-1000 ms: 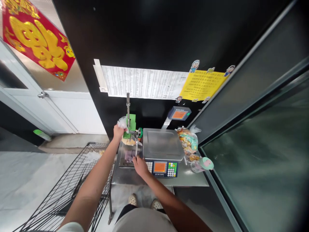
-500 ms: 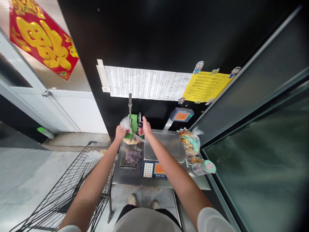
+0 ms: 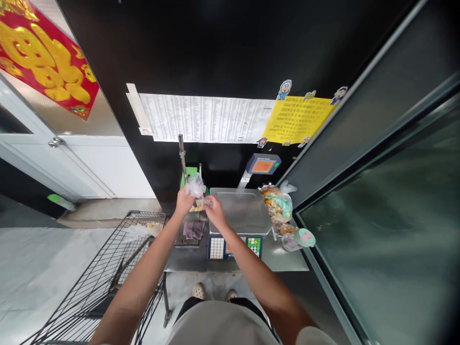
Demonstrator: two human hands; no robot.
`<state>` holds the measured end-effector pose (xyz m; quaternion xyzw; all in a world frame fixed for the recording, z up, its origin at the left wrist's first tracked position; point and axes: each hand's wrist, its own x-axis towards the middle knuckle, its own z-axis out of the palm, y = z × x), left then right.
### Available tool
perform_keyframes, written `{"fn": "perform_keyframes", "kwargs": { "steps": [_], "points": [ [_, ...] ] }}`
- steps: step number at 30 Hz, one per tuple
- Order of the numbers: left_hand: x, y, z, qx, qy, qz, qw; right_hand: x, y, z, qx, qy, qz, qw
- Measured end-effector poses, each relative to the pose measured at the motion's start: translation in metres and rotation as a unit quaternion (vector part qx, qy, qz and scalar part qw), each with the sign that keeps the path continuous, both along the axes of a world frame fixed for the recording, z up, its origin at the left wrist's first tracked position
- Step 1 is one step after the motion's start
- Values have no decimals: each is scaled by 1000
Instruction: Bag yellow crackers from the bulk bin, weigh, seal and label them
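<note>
Yellow notice (image 3: 298, 120): printed rows open with numeric codes beginning 00 (remaining characters too small to read). White sheet (image 3: 206, 118): dense printed columns, illegible.

Single cam on wearer's head, aimed fwd & down. Looks from above along own forearms, close to left hand (image 3: 184, 202) & right hand (image 3: 215, 211); wide frame gets steel counter (image 3: 187, 261), black wall (image 3: 230, 48), shoes (image 3: 198, 291).

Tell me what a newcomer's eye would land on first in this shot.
A red and gold poster hangs at the upper left. Across the black wall run a long white printed list and a yellow notice. At the centre, the left hand and right hand meet at a clear plastic bag, beside a steel-topped weighing scale.
</note>
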<state>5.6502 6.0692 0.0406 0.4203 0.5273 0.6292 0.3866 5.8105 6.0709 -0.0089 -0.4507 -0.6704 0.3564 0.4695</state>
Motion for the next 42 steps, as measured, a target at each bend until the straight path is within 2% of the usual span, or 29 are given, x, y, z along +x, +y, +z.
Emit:
{"fn": "perform_keyframes", "kwargs": {
  "steps": [3,6,12,15,18,21,23,27,28,30,32,34,38,42],
  "points": [
    [6,-5,9,26,7,-25,999,9,-6,5,21,-30,21,999],
    [9,-17,21,18,-10,-22,1000,17,-11,8,11,-29,56,998],
    [32,-49,56,-10,-63,-12,998,38,-23,23,58,-41,90,993],
    [43,-53,70,-19,-79,-22,996,58,-30,32,31,-25,124,992],
    [52,-52,73,-30,-96,-35,994,76,-35,37,-40,33,182,982],
    [64,-56,66,-34,-118,-51,991,92,-43,39,-120,63,239,962],
    [72,-68,56,-40,-100,-50,993,103,-50,41,-143,67,254,954],
    [87,-114,28,-66,36,10,997,127,-64,39,-147,86,228,959],
    [90,-126,19,-61,73,-5,995,134,-67,37,-151,91,218,960],
    [99,-147,1,-56,121,-94,987,145,-72,32,-162,100,206,960],
    [109,-161,-16,-66,126,-177,974,156,-76,28,-172,108,205,957],
    [119,-168,-31,-81,99,-210,969,166,-79,24,-172,109,212,956],
    [127,-176,-47,-88,54,-183,978,186,-82,18,-170,55,250,952],
    [113,-195,-51,-92,78,-120,985,191,-88,10,-245,17,254,936]
  ]
}}
